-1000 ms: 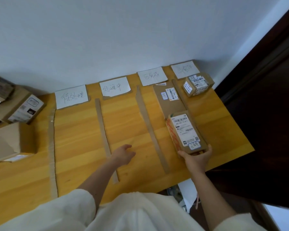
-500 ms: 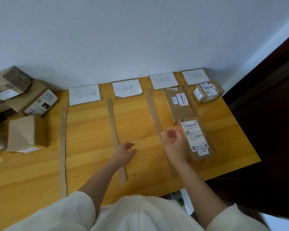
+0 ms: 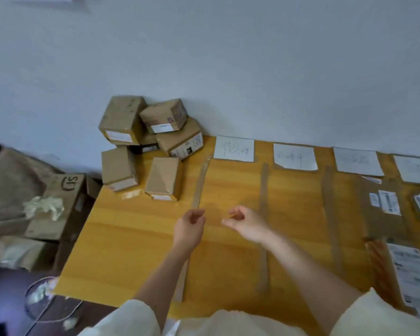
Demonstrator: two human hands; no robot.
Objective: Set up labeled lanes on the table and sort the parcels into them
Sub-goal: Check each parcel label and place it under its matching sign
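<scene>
Over the bench (image 3: 121, 238) your left hand (image 3: 189, 230) and right hand (image 3: 246, 224) hover loosely curled, holding nothing. Unsorted parcels (image 3: 146, 141) sit piled far-left; cardboard strips (image 3: 263, 214) run lengthwise toward the wall, labels (image 3: 234, 149) at their ends.

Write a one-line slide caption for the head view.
Both empty hands, left and right, hover over the table beside a pile of boxes.

Bare table (image 3: 136, 238) lies open before piled parcels (image 3: 146, 141).
</scene>
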